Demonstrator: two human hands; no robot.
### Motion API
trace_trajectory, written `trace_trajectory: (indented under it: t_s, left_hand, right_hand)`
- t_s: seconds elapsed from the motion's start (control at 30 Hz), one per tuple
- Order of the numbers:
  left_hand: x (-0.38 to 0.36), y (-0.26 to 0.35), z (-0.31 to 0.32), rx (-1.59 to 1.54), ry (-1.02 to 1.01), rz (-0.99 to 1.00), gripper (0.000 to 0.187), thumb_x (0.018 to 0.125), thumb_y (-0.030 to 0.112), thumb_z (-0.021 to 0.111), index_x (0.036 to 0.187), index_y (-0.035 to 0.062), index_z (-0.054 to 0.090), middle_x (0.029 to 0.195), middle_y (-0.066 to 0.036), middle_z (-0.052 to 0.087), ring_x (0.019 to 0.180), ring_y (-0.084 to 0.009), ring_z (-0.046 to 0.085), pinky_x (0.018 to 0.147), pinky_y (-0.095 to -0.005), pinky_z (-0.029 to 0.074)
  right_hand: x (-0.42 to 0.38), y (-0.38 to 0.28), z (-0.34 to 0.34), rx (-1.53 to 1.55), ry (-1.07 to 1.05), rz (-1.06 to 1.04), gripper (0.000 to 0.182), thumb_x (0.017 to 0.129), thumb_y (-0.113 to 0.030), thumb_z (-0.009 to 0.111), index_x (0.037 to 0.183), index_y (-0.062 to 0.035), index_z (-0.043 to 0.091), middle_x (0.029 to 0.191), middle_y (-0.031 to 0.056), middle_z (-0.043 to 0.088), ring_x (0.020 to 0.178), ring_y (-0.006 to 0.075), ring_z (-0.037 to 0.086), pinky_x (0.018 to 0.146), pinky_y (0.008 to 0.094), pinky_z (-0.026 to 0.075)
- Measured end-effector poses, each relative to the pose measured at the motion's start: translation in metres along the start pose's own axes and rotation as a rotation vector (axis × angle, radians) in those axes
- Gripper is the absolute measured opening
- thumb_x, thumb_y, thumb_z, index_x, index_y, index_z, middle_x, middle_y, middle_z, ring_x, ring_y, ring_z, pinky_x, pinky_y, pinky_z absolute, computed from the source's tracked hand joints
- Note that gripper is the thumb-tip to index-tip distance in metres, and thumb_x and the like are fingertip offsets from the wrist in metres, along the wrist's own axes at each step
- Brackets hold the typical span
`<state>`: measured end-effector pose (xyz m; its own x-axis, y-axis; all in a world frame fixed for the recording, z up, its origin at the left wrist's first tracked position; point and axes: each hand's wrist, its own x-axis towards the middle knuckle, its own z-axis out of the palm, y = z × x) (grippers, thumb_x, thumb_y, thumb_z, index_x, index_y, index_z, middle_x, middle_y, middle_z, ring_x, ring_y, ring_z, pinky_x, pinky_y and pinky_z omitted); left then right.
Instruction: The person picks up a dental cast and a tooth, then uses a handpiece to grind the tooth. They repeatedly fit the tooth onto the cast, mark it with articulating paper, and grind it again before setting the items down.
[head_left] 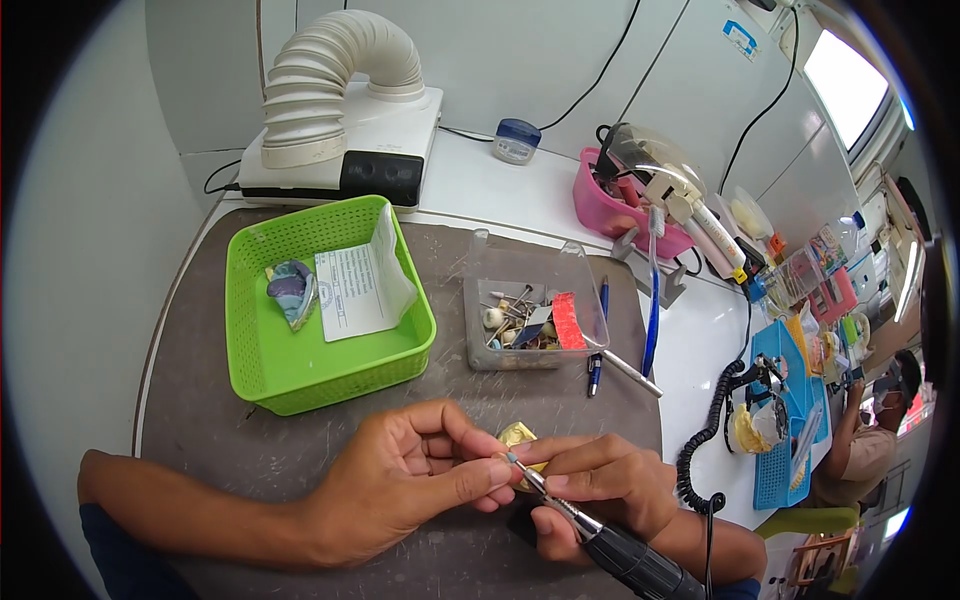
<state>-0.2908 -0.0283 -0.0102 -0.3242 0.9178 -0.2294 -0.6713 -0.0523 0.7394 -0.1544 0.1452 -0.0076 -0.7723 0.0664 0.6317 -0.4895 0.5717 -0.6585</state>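
My right hand [620, 480] grips a rotary handpiece [640, 565] with a black body and silver neck, slanting up to the left. Its small bluish-grey bur [513, 457] meets the fingertips of my left hand [400, 480]. The left thumb and fingers are pinched together; whatever small piece they hold is mostly hidden. Behind the fingers, a yellowish plaster dental cast [517, 434] lies on the dark mat, partly covered by both hands. Farther back, a clear plastic box [480, 350] contains several burs and polishing tips beside a red strip.
A green basket [330, 390] holds a paper slip and a purple-blue dental piece. Pens [597, 370] lie beside the clear box. A white extractor with hose [340, 80], pink basket [600, 205], coiled black cord [700, 450] and blue tray [775, 480] stand around. Another person [865, 440] sits at right.
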Motion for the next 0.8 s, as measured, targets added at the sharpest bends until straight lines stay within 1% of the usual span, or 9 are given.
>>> trace_trajectory:
  t_s: [0.07,0.13,0.8]
  left_hand:
    - [0.0,-0.0009,-0.001,-0.003,-0.001,0.001,0.014,0.095,-0.003,0.066,0.105,-0.0012,0.056,0.106,-0.018,0.069,0.094,-0.0205,0.072,0.083,-0.0304,0.061]
    - [0.0,-0.0024,-0.0035,-0.02,-0.04,0.023,0.017,0.096,0.003,0.069,0.107,-0.0025,0.058,0.106,-0.017,0.07,0.097,-0.019,0.072,0.087,-0.0281,0.06]
    - [-0.0001,-0.0025,-0.0041,-0.011,-0.049,0.022,0.017,0.097,0.004,0.068,0.108,-0.0019,0.058,0.107,-0.017,0.07,0.098,-0.0194,0.071,0.088,-0.0292,0.06]
  right_hand:
    - [-0.0002,0.0002,-0.0001,0.005,0.001,-0.001,0.03,0.075,-0.001,0.086,0.096,0.0019,0.065,0.089,0.0186,0.073,0.093,0.0334,0.076,0.073,0.0347,0.064]
    - [-0.0008,0.0001,-0.001,-0.008,-0.01,0.004,0.031,0.074,-0.002,0.086,0.096,0.0016,0.065,0.09,0.0188,0.073,0.094,0.0335,0.076,0.074,0.0348,0.064]
    - [-0.0013,0.0002,-0.0006,-0.001,-0.008,0.011,0.031,0.074,-0.002,0.086,0.097,0.0017,0.065,0.091,0.0189,0.073,0.094,0.0334,0.076,0.074,0.035,0.064]
